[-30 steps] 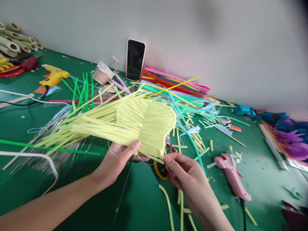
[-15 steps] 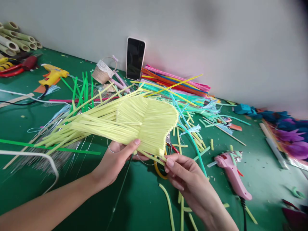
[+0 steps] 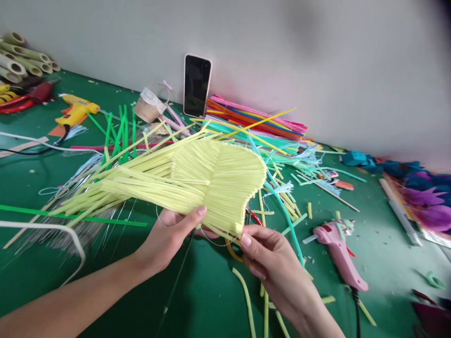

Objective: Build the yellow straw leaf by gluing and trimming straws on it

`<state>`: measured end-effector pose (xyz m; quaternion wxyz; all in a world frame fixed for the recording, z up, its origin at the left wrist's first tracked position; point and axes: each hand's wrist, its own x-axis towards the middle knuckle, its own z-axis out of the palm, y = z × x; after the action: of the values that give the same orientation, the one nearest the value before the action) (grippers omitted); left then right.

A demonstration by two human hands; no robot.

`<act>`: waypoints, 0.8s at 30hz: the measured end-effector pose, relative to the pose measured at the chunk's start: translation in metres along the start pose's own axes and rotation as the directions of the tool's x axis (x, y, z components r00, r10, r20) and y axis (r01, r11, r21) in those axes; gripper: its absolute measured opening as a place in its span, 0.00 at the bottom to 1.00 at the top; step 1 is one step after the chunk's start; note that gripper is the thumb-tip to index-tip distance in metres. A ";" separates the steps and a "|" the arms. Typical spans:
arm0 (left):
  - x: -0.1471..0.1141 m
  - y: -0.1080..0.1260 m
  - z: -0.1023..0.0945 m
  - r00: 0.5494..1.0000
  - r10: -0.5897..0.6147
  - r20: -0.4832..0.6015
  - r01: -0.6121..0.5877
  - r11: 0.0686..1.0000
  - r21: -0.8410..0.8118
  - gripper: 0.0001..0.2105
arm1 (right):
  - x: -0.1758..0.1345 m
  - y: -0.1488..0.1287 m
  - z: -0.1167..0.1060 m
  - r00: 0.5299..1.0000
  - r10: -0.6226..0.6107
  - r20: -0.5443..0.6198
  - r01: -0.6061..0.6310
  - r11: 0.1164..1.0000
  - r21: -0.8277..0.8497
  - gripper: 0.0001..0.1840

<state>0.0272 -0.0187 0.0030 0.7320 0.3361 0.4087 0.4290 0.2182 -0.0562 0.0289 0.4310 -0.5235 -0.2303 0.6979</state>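
One leaf-shaped pipe-cleaner panel (image 3: 232,183) is held above the worktop (image 3: 211,300), its long axis running left to right. The left hand (image 3: 175,232) clamps its near edge, thumb on top; the right hand (image 3: 269,253) pinches at the near right corner, closer to the curved edge. The panel body lies just beyond both, loose stems (image 3: 141,190) extending left.

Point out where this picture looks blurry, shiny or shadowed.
Head view: the wall shows a blurred dark smudge near the top; head view: pale glare washes the green table at right, and a darker patch, probably shadow, lies below the left hand; head view: purple petals at the right edge look soft, the yellow piece crisper.
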 end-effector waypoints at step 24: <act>0.000 0.001 0.003 1.000 -0.020 0.001 0.020 0.999 -0.026 0.17 | -0.002 0.008 0.008 0.989 -0.111 -0.097 0.095 0.983 -0.155 0.18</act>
<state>0.0298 -0.0184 0.0051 0.7409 0.3227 0.4061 0.4266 0.2081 -0.0615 0.0263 0.4375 -0.5778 -0.2858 0.6269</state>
